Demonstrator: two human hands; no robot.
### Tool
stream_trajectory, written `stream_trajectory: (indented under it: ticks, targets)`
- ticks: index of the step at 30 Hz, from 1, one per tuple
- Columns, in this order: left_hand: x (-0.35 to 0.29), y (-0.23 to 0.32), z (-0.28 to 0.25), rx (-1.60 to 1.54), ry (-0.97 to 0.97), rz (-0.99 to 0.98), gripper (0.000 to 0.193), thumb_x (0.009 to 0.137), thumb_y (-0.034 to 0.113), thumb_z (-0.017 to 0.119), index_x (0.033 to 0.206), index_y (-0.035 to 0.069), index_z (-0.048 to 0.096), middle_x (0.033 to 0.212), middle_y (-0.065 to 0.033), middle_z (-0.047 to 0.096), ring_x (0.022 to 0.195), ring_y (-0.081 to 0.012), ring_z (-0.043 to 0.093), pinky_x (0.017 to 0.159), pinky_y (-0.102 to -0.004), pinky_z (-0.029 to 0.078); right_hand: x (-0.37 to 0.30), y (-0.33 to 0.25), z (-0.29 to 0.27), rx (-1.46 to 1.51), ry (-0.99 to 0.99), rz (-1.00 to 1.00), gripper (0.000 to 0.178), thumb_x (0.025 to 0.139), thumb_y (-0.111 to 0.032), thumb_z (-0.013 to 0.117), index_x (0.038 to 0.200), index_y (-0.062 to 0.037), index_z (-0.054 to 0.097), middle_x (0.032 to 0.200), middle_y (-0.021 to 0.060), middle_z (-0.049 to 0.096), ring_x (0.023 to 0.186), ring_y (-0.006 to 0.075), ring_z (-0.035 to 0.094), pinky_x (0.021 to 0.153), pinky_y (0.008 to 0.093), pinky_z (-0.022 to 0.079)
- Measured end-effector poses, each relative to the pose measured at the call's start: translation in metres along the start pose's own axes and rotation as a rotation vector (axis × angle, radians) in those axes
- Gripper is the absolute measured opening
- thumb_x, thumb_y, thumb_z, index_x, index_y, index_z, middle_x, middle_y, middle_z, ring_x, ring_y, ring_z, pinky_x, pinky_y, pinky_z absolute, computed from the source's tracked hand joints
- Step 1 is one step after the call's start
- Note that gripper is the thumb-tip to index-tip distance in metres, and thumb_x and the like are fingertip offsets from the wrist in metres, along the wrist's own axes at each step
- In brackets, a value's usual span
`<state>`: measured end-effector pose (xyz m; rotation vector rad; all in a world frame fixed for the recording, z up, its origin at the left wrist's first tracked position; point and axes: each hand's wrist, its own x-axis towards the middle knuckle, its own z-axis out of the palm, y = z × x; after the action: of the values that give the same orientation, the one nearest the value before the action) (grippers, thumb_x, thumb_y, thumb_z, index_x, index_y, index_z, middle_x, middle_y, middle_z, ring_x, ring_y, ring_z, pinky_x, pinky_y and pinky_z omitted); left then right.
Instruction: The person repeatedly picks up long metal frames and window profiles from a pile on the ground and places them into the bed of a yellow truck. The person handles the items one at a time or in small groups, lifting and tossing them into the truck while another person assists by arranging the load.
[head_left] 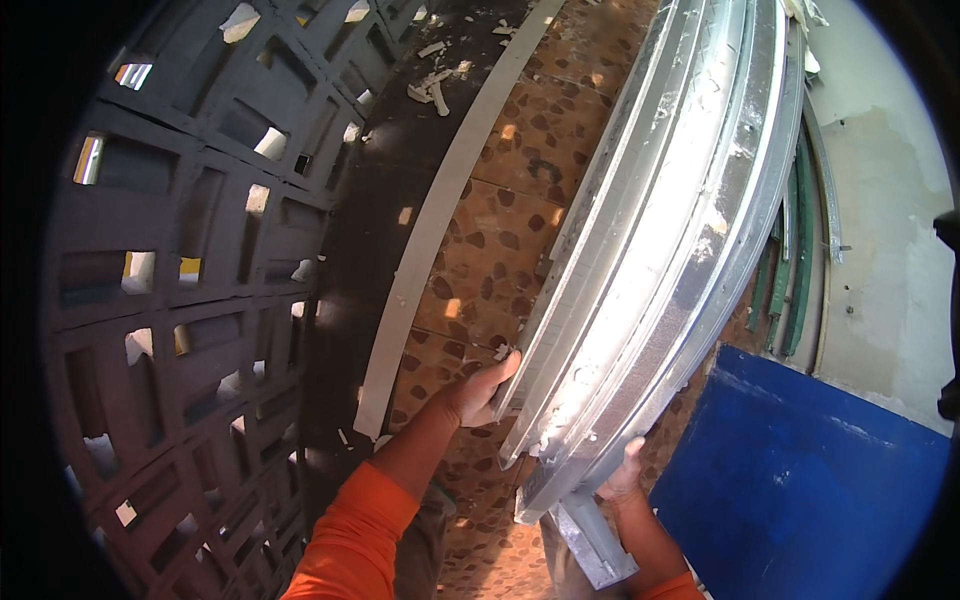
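Observation:
A bundle of long silvery metal channels [640,290] stretches from near my body toward the far top of the view, with white dust and scraps on it. My left hand [484,390] is closed round its left edge near the close end, thumb upward and the other fingers hidden beneath. On the opposite side, my right hand [625,474] grips the bundle's right edge, its fingers partly hidden behind the metal. A shorter metal channel piece [595,545] juts out below the bundle's near end, beside my right wrist.
A wall of pierced grey blocks [215,270] runs along the left. Broken white pieces [432,88] lie on the dark strip beside a pale floor border [425,235]. At right are a blue panel [800,480], green strips [798,260] and a pale wall [880,230].

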<state>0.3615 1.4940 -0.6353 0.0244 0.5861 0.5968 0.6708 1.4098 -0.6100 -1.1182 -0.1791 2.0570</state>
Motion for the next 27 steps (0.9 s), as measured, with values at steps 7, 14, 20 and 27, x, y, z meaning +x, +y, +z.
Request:
stream_trajectory:
  ticks: [7,14,20,27]
  targets:
    - [-0.055,-0.014,0.050,-0.261,-0.072,-0.034,0.060,0.105,0.051,0.043,0.148,0.010,0.050,0.143,-0.0140,0.059,0.131,-0.0294,0.057,0.112,-0.0487,0.040,-0.057,-0.014,0.047,-0.037,0.047,0.000,0.108,0.078,-0.080,0.063,0.153,-0.0069,0.036,0.144,0.0156,0.052,0.128,0.0350,0.055,0.106,0.0536,0.047]
    - [-0.167,0.006,0.178,-0.224,-0.150,0.016,0.068,0.102,0.058,0.047,0.153,0.013,0.042,0.146,-0.0101,0.055,0.131,-0.0254,0.056,0.110,-0.0472,0.042,-0.179,-0.069,0.165,-0.035,-0.004,0.061,0.108,0.077,-0.080,0.064,0.153,-0.0082,0.035,0.144,0.0147,0.053,0.129,0.0347,0.054,0.106,0.0545,0.046]
    - [-0.287,0.031,0.317,-0.124,-0.007,0.128,0.065,0.104,0.053,0.045,0.154,0.011,0.040,0.152,-0.0102,0.050,0.138,-0.0292,0.047,0.119,-0.0504,0.029,-0.275,-0.112,0.266,0.034,-0.076,0.058,0.099,0.084,-0.081,0.053,0.151,-0.0081,0.040,0.143,0.0165,0.055,0.128,0.0358,0.056,0.107,0.0539,0.046]
    - [-0.387,0.031,0.440,0.056,0.019,0.445,0.063,0.106,0.049,0.040,0.151,0.005,0.044,0.147,-0.0132,0.054,0.134,-0.0312,0.051,0.117,-0.0480,0.034,-0.379,-0.159,0.370,0.057,-0.276,-0.079,0.089,0.094,-0.077,0.039,0.146,-0.0060,0.048,0.136,0.0173,0.061,0.124,0.0357,0.059,0.107,0.0515,0.047]
